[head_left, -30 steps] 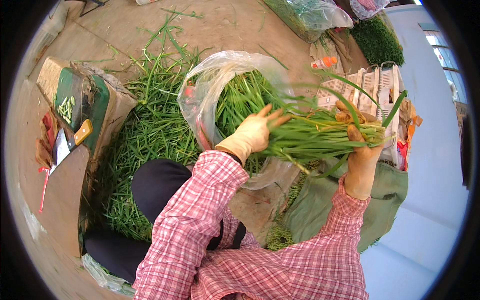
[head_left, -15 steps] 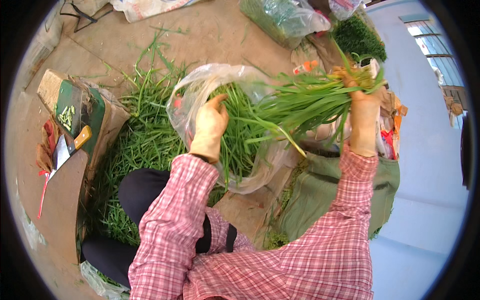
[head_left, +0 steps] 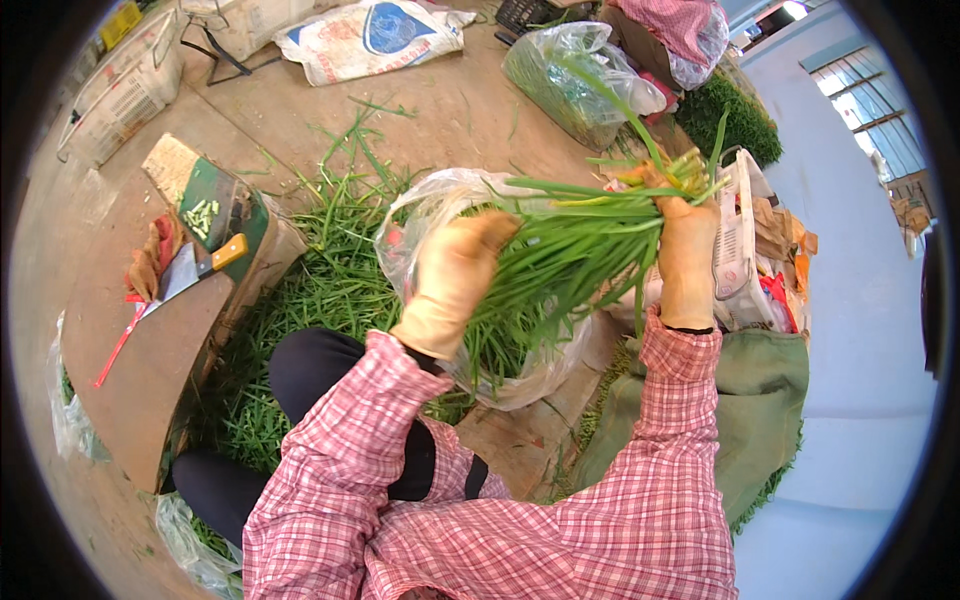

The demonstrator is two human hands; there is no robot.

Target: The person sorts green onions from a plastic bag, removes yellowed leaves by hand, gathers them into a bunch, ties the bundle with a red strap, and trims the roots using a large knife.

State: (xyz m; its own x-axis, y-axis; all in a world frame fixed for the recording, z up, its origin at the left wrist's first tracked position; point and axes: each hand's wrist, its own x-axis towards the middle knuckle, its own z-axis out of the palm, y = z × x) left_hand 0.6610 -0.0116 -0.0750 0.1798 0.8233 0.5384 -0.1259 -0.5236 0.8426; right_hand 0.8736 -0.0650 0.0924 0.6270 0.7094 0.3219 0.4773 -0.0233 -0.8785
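Note:
My right hand (head_left: 685,245), in a tan glove, is closed round a bunch of long green leafy stalks (head_left: 575,255) with pale yellowish root ends. My left hand (head_left: 455,270), also gloved, is beside the hanging leaves, fingers curled and blurred; what they hold is unclear. Beneath both hands, a clear plastic bag (head_left: 420,200) holds more greens. Loose leaves (head_left: 290,280) are heaped to its left, by my dark-clothed knee.
At left, a knife (head_left: 220,256) and red-brown cloth (head_left: 150,260) lie on a board (head_left: 120,330). White crates (head_left: 740,240) and green fabric (head_left: 750,420) are at right, beside a pale blue wall (head_left: 860,400). Bags (head_left: 560,75), a sack (head_left: 320,55) and baskets (head_left: 120,90) stand behind.
My right hand has moved left with the bunch. My left hand first drew back leftward, then came back right, fingers now more curled. The view has shifted, showing more background.

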